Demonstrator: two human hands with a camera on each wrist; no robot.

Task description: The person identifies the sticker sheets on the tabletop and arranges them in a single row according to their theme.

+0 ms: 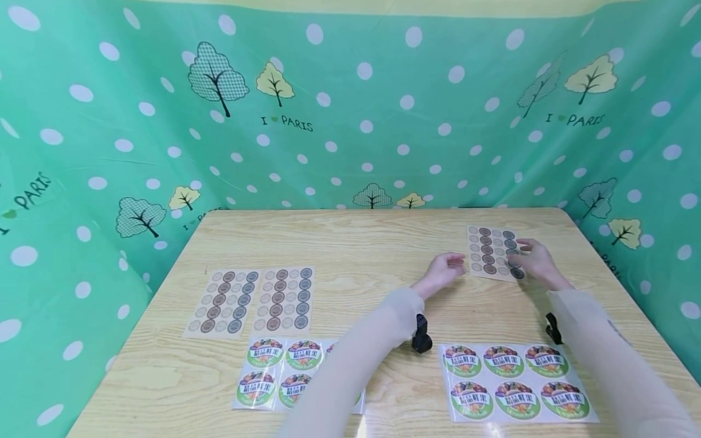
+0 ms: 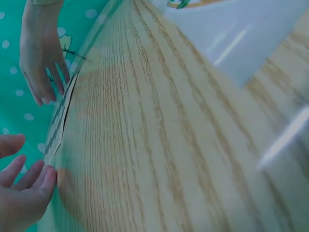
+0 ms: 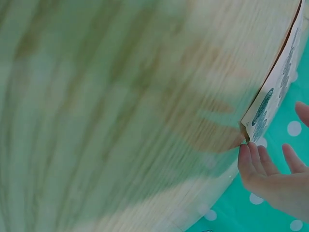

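Observation:
A sheet of small round stickers (image 1: pixel 495 252) in pale, brown and dark columns lies at the back right of the table. My right hand (image 1: pixel 537 263) is at its right edge, thumb and fingers spread. In the right wrist view, the fingertips (image 3: pixel 248 152) touch the sheet's edge (image 3: pixel 263 108), with the thumb held apart. Just left of the same sheet is my left hand (image 1: pixel 443 272), its fingers loosely bent and holding nothing. The left wrist view has those fingertips (image 2: pixel 47 176) close to the sheet's near corner (image 2: pixel 54 147), low at the tabletop.
Two similar round-sticker sheets, one outer (image 1: pixel 220 304) and one inner (image 1: pixel 283 302), lie side by side at the left. A glossy fruit-label sheet (image 1: pixel 274 368) lies partly under my left forearm. Another fruit-label sheet (image 1: pixel 517 383) is at front right. A green dotted curtain (image 1: pixel 339 146) hangs behind the table.

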